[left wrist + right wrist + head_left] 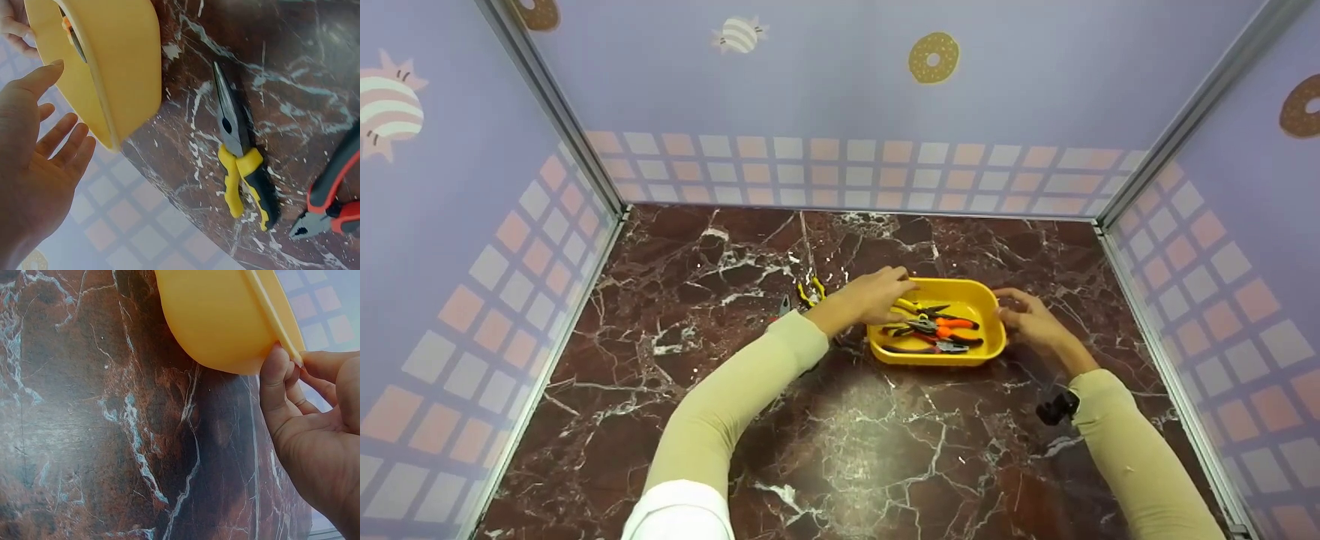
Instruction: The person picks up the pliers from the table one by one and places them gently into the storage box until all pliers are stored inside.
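A yellow plastic basin stands on the marbled surface with several pliers inside, among them an orange-handled pair and a dark-handled pair. My right hand pinches the basin's right rim between thumb and fingers, as the right wrist view shows up close. At the opposite end, my left hand reaches over the left rim, its fingers loosely extended and holding nothing. Left of the basin lie long-nose pliers with yellow and black handles, and pliers with red and black handles.
Patterned panels enclose the marbled surface at the back and both sides, with metal strips along the corners. Small white specks are scattered behind and left of the basin.
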Motion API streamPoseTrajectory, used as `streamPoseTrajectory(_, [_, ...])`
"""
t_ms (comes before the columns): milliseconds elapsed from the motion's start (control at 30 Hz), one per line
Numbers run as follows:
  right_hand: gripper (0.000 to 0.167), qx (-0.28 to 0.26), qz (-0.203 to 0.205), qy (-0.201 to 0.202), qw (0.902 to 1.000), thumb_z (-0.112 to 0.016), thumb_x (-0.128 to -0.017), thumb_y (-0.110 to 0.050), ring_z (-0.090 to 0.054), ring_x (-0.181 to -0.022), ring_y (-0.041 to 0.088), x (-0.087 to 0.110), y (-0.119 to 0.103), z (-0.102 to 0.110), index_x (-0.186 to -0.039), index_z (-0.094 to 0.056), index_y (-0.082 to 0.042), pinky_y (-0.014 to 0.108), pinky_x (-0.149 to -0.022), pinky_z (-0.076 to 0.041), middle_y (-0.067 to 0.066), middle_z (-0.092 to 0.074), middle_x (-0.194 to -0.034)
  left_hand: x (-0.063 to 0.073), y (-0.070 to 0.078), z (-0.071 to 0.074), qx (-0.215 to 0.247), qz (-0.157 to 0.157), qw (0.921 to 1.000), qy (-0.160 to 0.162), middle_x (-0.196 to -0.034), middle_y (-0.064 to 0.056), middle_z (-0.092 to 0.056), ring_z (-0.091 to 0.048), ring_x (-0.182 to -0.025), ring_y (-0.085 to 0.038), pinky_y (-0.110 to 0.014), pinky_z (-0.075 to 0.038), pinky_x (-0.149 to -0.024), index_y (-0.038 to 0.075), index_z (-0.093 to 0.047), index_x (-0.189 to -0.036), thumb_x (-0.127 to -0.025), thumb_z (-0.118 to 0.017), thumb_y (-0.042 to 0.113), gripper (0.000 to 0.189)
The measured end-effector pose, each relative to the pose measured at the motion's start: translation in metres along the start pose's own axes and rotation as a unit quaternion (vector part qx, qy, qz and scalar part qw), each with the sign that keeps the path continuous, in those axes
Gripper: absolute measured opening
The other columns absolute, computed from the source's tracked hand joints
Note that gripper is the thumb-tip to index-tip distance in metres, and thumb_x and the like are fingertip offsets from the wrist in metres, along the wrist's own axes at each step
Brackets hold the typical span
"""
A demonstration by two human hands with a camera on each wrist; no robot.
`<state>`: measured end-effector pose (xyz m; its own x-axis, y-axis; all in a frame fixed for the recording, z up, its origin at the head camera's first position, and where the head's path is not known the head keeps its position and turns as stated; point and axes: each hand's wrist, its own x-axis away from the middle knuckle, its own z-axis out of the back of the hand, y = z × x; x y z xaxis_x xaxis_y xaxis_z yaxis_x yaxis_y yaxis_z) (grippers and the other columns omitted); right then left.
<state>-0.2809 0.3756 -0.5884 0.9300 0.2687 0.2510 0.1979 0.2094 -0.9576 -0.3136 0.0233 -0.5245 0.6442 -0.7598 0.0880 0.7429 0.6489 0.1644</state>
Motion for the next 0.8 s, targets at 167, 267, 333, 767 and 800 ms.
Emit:
streamPoseTrajectory(167, [0.043,-0.005,0.002,0.001,1.0000,-0.051,-0.110,-0.003,-0.067,-0.082,0.023,-0.001,0.001,0.000,-0.152,-0.046,0.001,0.035,-0.061,-0.061,0.024,-0.060,-0.116,0.007,-0.008,0.003,0.007,-0.002,0.9999,0.009,-0.134,-0.010,-0.053,-0.054,-0.123,-0.028,-0.038,-0.055,-0.099,0.014,-0.055,-0.154,-0.098,-0.076,0.038,0.064])
streamPoseTrajectory(267, [0.043,-0.009,0.004,0.002,0.9999,-0.052,-0.109,-0.003,-0.066,-0.079,0.022,0.000,0.000,0.000,-0.152,-0.045,0.002,0.034,-0.061,-0.060,0.018,-0.061,-0.105,0.011,-0.014,0.006,0.005,0.003,0.9999,0.016,-0.135,-0.009,-0.053,-0.054,-0.124,-0.028,-0.038,-0.055,-0.100,0.014,-0.054,-0.155,-0.099,-0.075,0.039,0.065])
streamPoseTrajectory(333, [0.043,-0.010,0.003,0.004,0.9999,-0.052,-0.109,-0.004,-0.066,-0.079,0.021,0.001,-0.001,0.000,-0.151,-0.046,0.002,0.033,-0.061,-0.060,0.015,-0.061,-0.101,0.013,-0.018,0.008,0.003,0.007,0.9998,0.019,-0.134,-0.009,-0.053,-0.053,-0.124,-0.027,-0.038,-0.055,-0.101,0.015,-0.054,-0.155,-0.099,-0.075,0.041,0.066])
streamPoseTrajectory(767, [0.045,-0.014,-0.005,0.003,0.9999,-0.053,-0.110,-0.007,-0.067,-0.087,0.022,0.001,0.000,-0.001,-0.153,-0.045,0.001,0.033,-0.065,-0.061,0.028,-0.058,-0.126,0.036,-0.040,0.020,0.010,0.017,0.9993,0.032,-0.137,-0.009,-0.053,-0.053,-0.122,-0.028,-0.039,-0.053,-0.100,0.015,-0.054,-0.154,-0.101,-0.072,0.035,0.059])
streamPoseTrajectory(800, [0.045,-0.015,-0.005,0.004,0.9999,-0.054,-0.110,-0.007,-0.067,-0.087,0.022,0.001,0.000,-0.001,-0.153,-0.045,0.001,0.033,-0.064,-0.061,0.027,-0.059,-0.124,0.038,-0.042,0.021,0.008,0.017,0.9993,0.033,-0.136,-0.010,-0.054,-0.053,-0.122,-0.028,-0.039,-0.053,-0.100,0.014,-0.054,-0.154,-0.101,-0.071,0.034,0.059])
